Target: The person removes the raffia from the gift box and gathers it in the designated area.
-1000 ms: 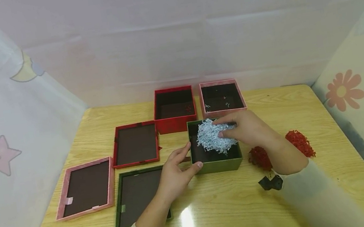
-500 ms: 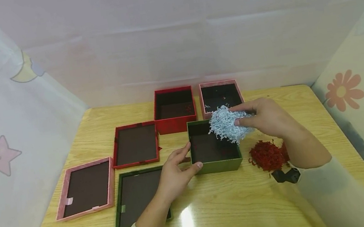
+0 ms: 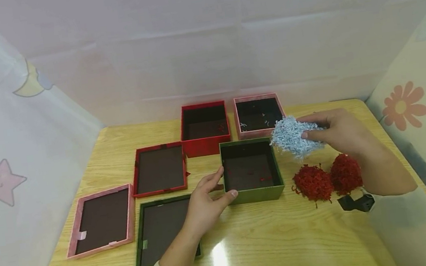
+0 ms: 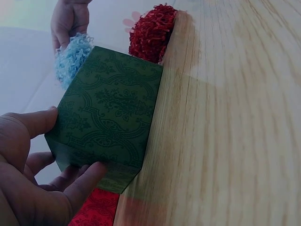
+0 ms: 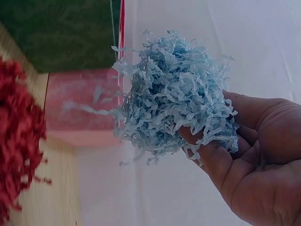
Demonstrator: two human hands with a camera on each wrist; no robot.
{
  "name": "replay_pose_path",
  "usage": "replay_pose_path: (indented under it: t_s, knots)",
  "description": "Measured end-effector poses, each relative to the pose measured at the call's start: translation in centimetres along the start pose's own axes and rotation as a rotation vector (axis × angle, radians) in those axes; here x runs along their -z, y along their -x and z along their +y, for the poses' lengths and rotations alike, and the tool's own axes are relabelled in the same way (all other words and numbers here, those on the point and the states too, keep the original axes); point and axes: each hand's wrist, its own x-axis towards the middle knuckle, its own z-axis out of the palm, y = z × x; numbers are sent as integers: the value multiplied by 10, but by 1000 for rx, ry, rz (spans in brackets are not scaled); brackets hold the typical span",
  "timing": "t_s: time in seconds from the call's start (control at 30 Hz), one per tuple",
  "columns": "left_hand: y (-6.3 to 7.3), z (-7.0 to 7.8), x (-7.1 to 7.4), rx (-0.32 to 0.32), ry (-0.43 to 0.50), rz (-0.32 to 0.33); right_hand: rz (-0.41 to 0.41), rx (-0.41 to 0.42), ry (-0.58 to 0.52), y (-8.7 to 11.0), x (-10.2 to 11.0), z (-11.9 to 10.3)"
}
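My right hand point(image 3: 341, 131) pinches a fluffy bundle of pale blue shredded paper point(image 3: 292, 137) between thumb and fingers, raised just right of the open green box point(image 3: 258, 195). Loose strands trail from the bundle point(image 5: 174, 94) in the right wrist view. At the box's near left corner, my left hand point(image 3: 206, 204) grips it, thumb at the front and fingers along the left side. The left wrist view shows the box's patterned front, with the left fingers point(image 4: 87, 183) against its side. A few red shreds lie on the dark floor inside the box.
Two piles of red shredded paper point(image 3: 313, 183) sit right of the green box. Behind it stand an open red box point(image 3: 206, 145) and an open pink box point(image 3: 256, 133) with stray shreds. Red point(image 3: 134, 173), pink point(image 3: 129, 220) and green lids point(image 3: 137, 243) lie upturned at left.
My right hand has lifted the blue shredded paper out of the green box and carried it to the right, uncovering the box's floor and the red piles. My left hand stays put.
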Motion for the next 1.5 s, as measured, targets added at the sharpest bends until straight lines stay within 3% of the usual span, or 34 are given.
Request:
replay_pose_path:
  t_s: [0.43, 0.67, 1.0, 1.5]
  knots:
    - [1, 1, 1, 6, -31, 0, 0, -102, 5, 4, 12, 42]
    - [0, 1, 0, 18, -30, -1, -8, -140, -8, 0, 5, 65]
    - [0, 2, -1, 19, -30, -1, -28, -241, 70, -10, -7, 99]
    - [0, 5, 1, 20, -19, -5, 15, -251, 188, -17, -24, 111]
